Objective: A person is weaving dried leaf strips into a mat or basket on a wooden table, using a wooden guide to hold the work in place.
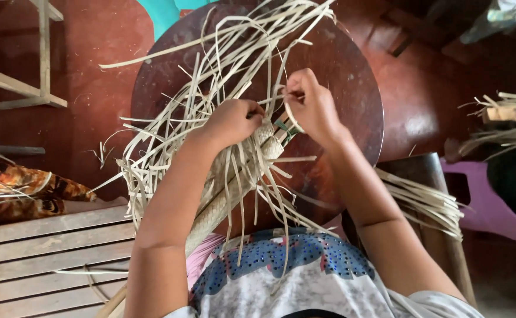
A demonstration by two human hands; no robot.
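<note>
A long, narrow woven piece of pale straw [222,197] lies slanted over the round dark wooden table [352,82], with many loose strips [228,53] fanning out from its upper end. My left hand [231,121] is closed around the woven end, holding it down. My right hand [309,105] pinches one pale strip [293,118] just to the right of that end, next to a small green piece [281,125]. Loose strip ends hang down over my lap.
A bundle of straw strips [428,203] rests on a wooden stool at the right. More straw [508,115] lies at the far right above a purple plastic seat [493,206]. Wooden slats [40,247] and a patterned cloth [22,188] are at the left.
</note>
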